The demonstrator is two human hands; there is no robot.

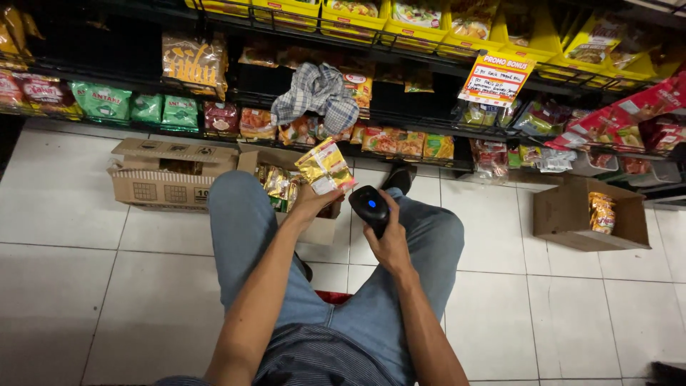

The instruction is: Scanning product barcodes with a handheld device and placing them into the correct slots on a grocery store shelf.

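My left hand (pixel 309 202) holds up a small gold and yellow snack packet (pixel 325 166) by its lower edge, above an open cardboard box (pixel 319 230) with more such packets inside. My right hand (pixel 389 243) grips a black handheld barcode scanner (pixel 369 208) with a blue light on top, its head close to the packet's right side. I sit low over my knees in blue jeans, facing a low shop shelf.
A second cardboard box (pixel 171 175) lies on the white tiled floor at the left, and a third box (pixel 590 213) with orange packets stands at the right. Shelves (pixel 429 129) hold many snack bags. A checked cloth (pixel 316 95) hangs on the shelf edge.
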